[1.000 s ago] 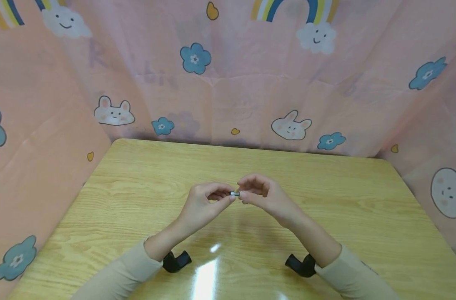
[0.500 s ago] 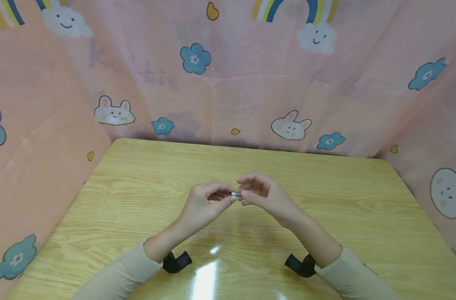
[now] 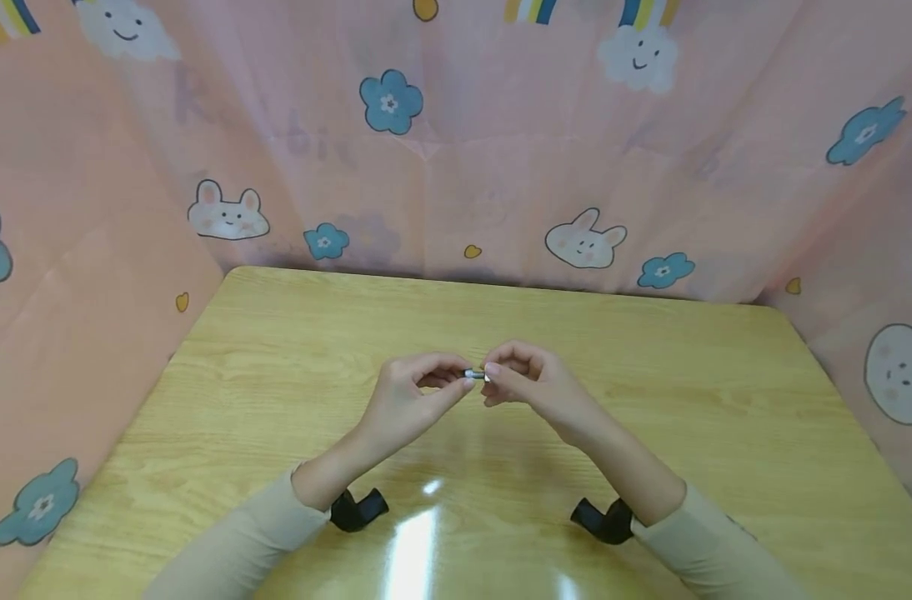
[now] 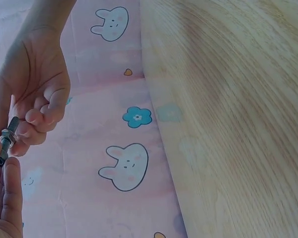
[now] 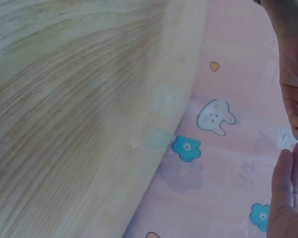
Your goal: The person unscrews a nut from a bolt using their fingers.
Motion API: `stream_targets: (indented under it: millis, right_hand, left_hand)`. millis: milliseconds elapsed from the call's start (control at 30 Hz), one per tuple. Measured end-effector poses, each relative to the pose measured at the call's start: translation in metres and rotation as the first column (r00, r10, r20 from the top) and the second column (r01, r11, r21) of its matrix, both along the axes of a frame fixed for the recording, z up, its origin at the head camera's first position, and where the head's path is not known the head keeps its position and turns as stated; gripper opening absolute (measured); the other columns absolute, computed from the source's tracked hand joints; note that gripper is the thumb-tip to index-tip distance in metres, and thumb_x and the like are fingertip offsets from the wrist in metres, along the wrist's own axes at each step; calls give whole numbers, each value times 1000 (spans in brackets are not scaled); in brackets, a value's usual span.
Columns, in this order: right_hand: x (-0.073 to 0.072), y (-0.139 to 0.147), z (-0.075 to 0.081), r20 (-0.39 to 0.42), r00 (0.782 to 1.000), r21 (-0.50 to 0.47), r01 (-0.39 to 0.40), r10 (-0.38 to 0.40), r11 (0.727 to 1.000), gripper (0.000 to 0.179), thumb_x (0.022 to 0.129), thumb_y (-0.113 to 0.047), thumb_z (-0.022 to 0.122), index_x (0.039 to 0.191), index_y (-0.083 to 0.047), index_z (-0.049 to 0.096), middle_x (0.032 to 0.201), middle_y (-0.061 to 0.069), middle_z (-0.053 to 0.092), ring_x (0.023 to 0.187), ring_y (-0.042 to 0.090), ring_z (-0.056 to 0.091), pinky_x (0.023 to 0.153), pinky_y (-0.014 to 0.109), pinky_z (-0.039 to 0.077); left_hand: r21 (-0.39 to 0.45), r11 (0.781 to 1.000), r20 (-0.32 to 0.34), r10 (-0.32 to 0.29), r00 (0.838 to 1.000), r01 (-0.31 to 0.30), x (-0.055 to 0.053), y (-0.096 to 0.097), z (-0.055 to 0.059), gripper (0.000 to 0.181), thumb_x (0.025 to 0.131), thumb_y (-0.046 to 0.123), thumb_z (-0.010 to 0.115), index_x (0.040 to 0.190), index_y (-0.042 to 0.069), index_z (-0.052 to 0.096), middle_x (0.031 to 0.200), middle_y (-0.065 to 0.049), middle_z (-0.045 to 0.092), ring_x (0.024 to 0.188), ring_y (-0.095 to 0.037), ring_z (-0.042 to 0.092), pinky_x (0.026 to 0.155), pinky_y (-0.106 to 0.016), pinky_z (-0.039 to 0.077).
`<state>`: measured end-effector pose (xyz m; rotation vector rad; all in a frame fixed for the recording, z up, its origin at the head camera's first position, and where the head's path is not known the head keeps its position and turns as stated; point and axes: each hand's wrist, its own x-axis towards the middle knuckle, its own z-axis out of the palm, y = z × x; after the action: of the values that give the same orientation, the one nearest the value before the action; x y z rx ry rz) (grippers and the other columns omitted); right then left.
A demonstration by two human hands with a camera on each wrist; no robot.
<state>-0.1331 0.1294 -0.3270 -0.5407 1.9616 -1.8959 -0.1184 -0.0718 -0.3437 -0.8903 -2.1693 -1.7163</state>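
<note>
Over the middle of the table, both hands meet at a small metal bolt [image 3: 476,375] held level in the head view. My left hand [image 3: 413,396] pinches its head end between thumb and fingers. In the left wrist view, a nut [image 4: 8,136] sits partway along the threaded shaft, with bare thread showing past it. My right hand [image 3: 542,385] has its thumb and fingertips round the nut at the shaft's right part. In the right wrist view the fingers hide the bolt.
A wood-grain table [image 3: 336,325] lies under both hands. Black wrist camera mounts [image 3: 604,521] stick out inward from the cuffs. A pink printed cloth [image 3: 463,183] hangs behind the table and at its sides.
My right thumb and fingers have drawn together at the bolt. My left hand keeps its pinch. The head view has tipped down slightly.
</note>
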Motion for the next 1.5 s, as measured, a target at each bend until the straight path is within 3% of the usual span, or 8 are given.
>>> stream_targets:
  millis: [200, 433, 633, 867, 1000, 1100, 1267, 1500]
  right_hand:
    - [-1, 5, 0, 5, 1000, -23, 1, -1, 1000, 23, 86, -4, 64, 105, 3, 56, 97, 5, 61, 89, 18, 63, 82, 34, 54]
    - [-1, 4, 1, -3, 999, 16, 41, -41, 999, 23, 93, -15, 59, 103, 6, 59, 90, 6, 65, 81, 19, 66, 82, 38, 54]
    - [0, 4, 4, -27, 999, 31, 40, -39, 999, 29, 84, -4, 67, 108, 9, 57, 99, 8, 63, 91, 19, 64, 80, 34, 54]
    - [-1, 1, 4, -15, 999, 44, 50, -49, 998, 29, 91, -13, 61, 107, 11, 59, 94, 11, 66, 84, 21, 66, 82, 38, 54]
    - [-1, 2, 5, -32, 999, 56, 41, -39, 998, 32, 85, -6, 67, 111, 9, 56, 106, 15, 61, 96, 22, 61, 82, 38, 54]
    - [-2, 1, 5, -53, 998, 90, 44, -39, 995, 33, 88, -11, 65, 115, 5, 55, 111, 15, 58, 100, 24, 59, 84, 38, 53]
    - [-4, -1, 4, -25, 998, 79, 52, -50, 996, 29, 94, -18, 58, 107, 9, 58, 95, 10, 63, 84, 24, 65, 83, 38, 53]
    - [-2, 3, 3, -46, 999, 28, 16, -15, 999, 37, 88, -8, 64, 120, 5, 51, 112, 13, 57, 105, 28, 57, 84, 34, 52]
  left_hand:
    - [-18, 1000, 4, 0, 1000, 0, 0, 1, 1, 12, 85, 4, 68, 95, -2, 69, 87, -8, 68, 75, -13, 64, 68, -25, 56]
    - [-27, 1000, -6, 13, 1000, -14, 1, 1, 1, 13, 86, 5, 67, 97, -2, 69, 88, -8, 68, 76, -14, 64, 69, -26, 56]
    - [-23, 1000, 2, 17, 1000, -17, 1, 0, 1, 13, 85, 4, 68, 96, -2, 69, 88, -8, 68, 76, -14, 64, 69, -26, 56]
    - [-19, 1000, -6, 17, 1000, -17, 0, -1, 2, 13, 85, 4, 68, 96, -2, 69, 89, -9, 69, 77, -14, 65, 69, -26, 56]
    - [-22, 1000, 8, 18, 1000, -17, 1, -2, 2, 14, 84, 3, 68, 96, -3, 69, 88, -8, 69, 76, -14, 64, 69, -25, 56]
    - [-24, 999, 9, 22, 1000, -22, 0, -3, 2, 13, 84, 3, 68, 96, -3, 69, 87, -8, 69, 76, -13, 64, 69, -25, 56]
    - [-22, 1000, -6, 14, 1000, -14, 0, -3, 1, 13, 84, 4, 68, 96, -2, 69, 89, -8, 69, 76, -13, 64, 69, -26, 56]
    - [-22, 1000, 10, 15, 1000, -15, 0, -4, -2, 13, 85, 3, 68, 96, -2, 69, 88, -8, 68, 75, -13, 64, 69, -26, 56]
